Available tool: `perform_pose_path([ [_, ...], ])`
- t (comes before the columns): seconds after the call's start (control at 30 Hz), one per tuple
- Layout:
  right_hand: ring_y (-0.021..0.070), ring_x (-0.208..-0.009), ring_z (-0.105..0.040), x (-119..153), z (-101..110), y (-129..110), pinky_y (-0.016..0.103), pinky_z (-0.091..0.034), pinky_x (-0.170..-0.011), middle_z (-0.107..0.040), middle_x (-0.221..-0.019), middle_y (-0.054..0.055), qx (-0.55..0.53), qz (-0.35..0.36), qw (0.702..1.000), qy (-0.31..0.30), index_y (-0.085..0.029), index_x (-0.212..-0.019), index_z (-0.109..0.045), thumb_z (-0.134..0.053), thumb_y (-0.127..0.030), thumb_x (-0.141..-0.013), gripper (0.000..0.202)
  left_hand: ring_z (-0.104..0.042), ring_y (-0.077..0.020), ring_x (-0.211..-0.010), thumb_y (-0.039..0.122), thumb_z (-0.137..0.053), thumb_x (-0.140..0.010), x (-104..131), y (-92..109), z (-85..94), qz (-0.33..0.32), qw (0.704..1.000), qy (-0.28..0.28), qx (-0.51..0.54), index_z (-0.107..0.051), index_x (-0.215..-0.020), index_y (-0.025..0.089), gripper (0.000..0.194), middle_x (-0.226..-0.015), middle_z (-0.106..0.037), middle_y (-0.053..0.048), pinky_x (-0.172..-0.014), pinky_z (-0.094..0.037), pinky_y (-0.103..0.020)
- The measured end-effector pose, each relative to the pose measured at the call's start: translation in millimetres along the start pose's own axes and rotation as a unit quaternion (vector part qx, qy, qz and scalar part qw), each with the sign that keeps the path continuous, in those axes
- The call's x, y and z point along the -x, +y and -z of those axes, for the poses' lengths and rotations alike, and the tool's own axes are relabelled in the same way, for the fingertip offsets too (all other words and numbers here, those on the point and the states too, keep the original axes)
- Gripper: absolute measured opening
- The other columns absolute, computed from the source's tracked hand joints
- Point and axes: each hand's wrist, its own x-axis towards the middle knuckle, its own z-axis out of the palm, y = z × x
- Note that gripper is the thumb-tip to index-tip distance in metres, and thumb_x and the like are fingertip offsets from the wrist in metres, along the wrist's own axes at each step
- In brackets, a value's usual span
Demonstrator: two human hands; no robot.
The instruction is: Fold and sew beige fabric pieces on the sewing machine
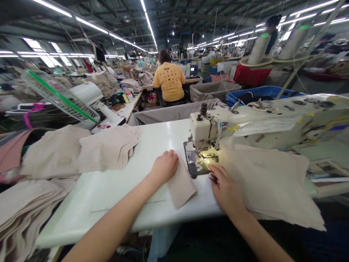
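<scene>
A small beige fabric piece [182, 185] lies on the pale table, left of the sewing machine's metal plate. My left hand [165, 165] is closed on its upper end, fingers curled. At the plate's front right edge is my right hand [224, 185], its fingers bent together around something small and dark that I cannot make out. The lit needle area of the sewing machine [205, 129] is just beyond that hand. Right of it, a stack of beige panels [272, 178] spreads over the table's right side.
More beige stacks [109, 147] lie at the table's left, beside a white fan [87, 96] with a green rim strip. Behind the table are a cloth-lined bin, a blue crate [231, 97] and a seated person in a yellow shirt [171, 82].
</scene>
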Motion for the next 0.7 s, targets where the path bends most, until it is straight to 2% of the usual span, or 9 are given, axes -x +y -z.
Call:
perform_pose_path([
  [0.07, 0.0224, -0.103, -0.07, 4, 6, 1, 0.034, -0.059, -0.085, -0.069, -0.122, 0.013, -0.039, -0.003, 0.999, -0.002, -0.015, -0.123, -0.064, -0.044, -0.008, -0.087, 0.042, -0.067, -0.0303, -0.097, 0.029, -0.038, -0.101, 1, -1, 1.4, 0.105, 0.993, -0.023, -0.048, -0.063, -0.109, 0.012, 0.031, -0.107, -0.065, -0.017, -0.072, -0.056, -0.039],
  [0.13, 0.0199, -0.095, -0.07, 8, 11, 0, 0.031, -0.058, -0.083, -0.068, -0.118, 0.012, -0.062, -0.001, 0.998, -0.026, -0.015, -0.124, -0.064, -0.043, -0.005, -0.082, 0.048, -0.068, -0.0298, -0.093, 0.032, -0.037, -0.102, 4, 0, 2.9, 0.147, 0.986, -0.041, -0.062, -0.061, -0.11, 0.011, 0.033, -0.104, -0.065, -0.016, -0.071, -0.055, -0.038],
  [0.3, 0.0186, -0.088, -0.069, 9, 18, -7, 0.028, -0.057, -0.074, -0.067, -0.116, 0.01, -0.003, 0.019, 0.99, -0.14, -0.02, -0.127, -0.065, -0.043, 0.002, -0.076, 0.06, -0.069, -0.03, -0.094, 0.033, -0.036, -0.102, 13, 3, 7.7, 0.157, 0.983, -0.064, -0.066, -0.06, -0.109, 0.012, 0.033, -0.101, -0.066, -0.015, -0.071, -0.054, -0.037],
  [0.43, 0.0177, -0.082, -0.069, 1, 23, -15, 0.026, -0.055, -0.067, -0.066, -0.119, 0.009, 0.084, 0.013, 0.968, -0.234, -0.022, -0.121, -0.068, -0.043, 0.002, -0.08, 0.054, -0.068, -0.0306, -0.093, 0.027, -0.04, -0.1, 16, 10, 11.9, 0.155, 0.984, -0.06, -0.066, -0.062, -0.104, 0.011, 0.028, -0.098, -0.066, -0.016, -0.07, -0.054, -0.038],
  [0.5, 0.0176, -0.085, -0.069, -3, 25, -17, 0.026, -0.055, -0.069, -0.065, -0.126, 0.009, 0.095, 0.018, 0.962, -0.257, -0.021, -0.121, -0.068, -0.042, 0.002, -0.08, 0.053, -0.066, -0.0302, -0.099, 0.019, -0.042, -0.098, 15, 20, 10.4, 0.079, 0.995, -0.027, -0.055, -0.063, -0.102, 0.012, 0.023, -0.103, -0.066, -0.016, -0.075, -0.054, -0.039],
  [0.57, 0.0188, -0.095, -0.07, -5, 26, -19, 0.027, -0.056, -0.077, -0.061, -0.137, 0.01, 0.087, 0.032, 0.96, -0.265, -0.019, -0.123, -0.066, -0.042, 0.003, -0.079, 0.055, -0.06, -0.0284, -0.113, 0.015, -0.043, -0.098, 12, 34, 4.2, -0.066, 0.997, 0.022, -0.021, -0.062, -0.109, 0.015, 0.022, -0.116, -0.064, -0.014, -0.089, -0.052, -0.04],
  [0.6, 0.0194, -0.1, -0.07, -5, 26, -19, 0.028, -0.056, -0.082, -0.059, -0.142, 0.01, 0.082, 0.036, 0.959, -0.268, -0.018, -0.124, -0.066, -0.041, 0.004, -0.079, 0.056, -0.056, -0.0271, -0.121, 0.016, -0.044, -0.099, 10, 42, -0.4, -0.136, 0.99, 0.046, 0.003, -0.06, -0.117, 0.016, 0.024, -0.126, -0.062, -0.013, -0.097, -0.049, -0.04],
  [0.63, 0.0199, -0.103, -0.069, -5, 26, -19, 0.029, -0.056, -0.084, -0.057, -0.145, 0.01, 0.08, 0.038, 0.959, -0.27, -0.017, -0.125, -0.065, -0.041, 0.004, -0.079, 0.056, -0.053, -0.0264, -0.125, 0.019, -0.046, -0.1, 7, 49, -5.5, -0.171, 0.983, 0.063, 0.024, -0.057, -0.123, 0.017, 0.026, -0.132, -0.06, -0.012, -0.101, -0.046, -0.039],
  [0.7, 0.02, -0.102, -0.07, -5, 26, -19, 0.031, -0.056, -0.085, -0.057, -0.147, 0.009, 0.079, 0.034, 0.959, -0.27, -0.018, -0.127, -0.064, -0.039, 0.003, -0.081, 0.056, -0.053, -0.027, -0.124, 0.027, -0.048, -0.101, 0, 59, -15.1, -0.182, 0.979, 0.082, 0.046, -0.054, -0.13, 0.015, 0.032, -0.133, -0.059, -0.012, -0.102, -0.046, -0.04],
])
